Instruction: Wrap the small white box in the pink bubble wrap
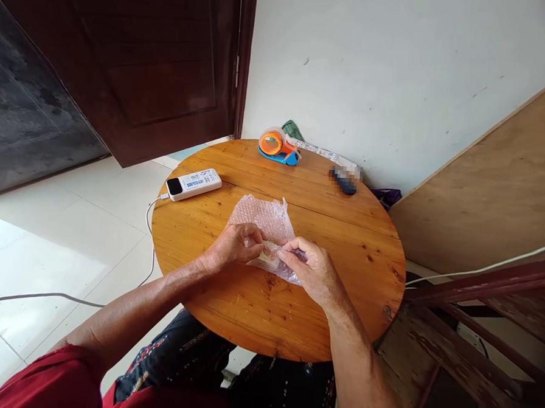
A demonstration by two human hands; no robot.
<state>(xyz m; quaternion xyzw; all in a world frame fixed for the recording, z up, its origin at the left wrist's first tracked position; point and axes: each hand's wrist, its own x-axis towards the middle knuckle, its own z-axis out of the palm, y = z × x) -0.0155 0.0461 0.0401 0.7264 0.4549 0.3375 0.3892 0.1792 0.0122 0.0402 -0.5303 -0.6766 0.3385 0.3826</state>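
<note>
A clear, pinkish sheet of bubble wrap (pixel 261 212) lies on the round wooden table in front of me. Its near part is folded over a small pale item (pixel 270 253) with reddish marks, whose kind I cannot make out through the plastic. My left hand (pixel 239 245) pinches the wrap at the item's left side, thumb and forefinger together. From the right, my right hand (pixel 309 268) grips the folded wrap between thumb and fingers. Both hands rest low over the table, only a short gap apart. Parts of the wrap are hidden under the fingers.
On the round table (pixel 356 251) stand a white power bank (pixel 195 185) with a cable at the left and an orange-and-blue tape dispenser (pixel 278 146) at the back. A dark, blurred object (pixel 344 180) lies back right. Behind are a door (pixel 161 58) and a wall (pixel 375 69).
</note>
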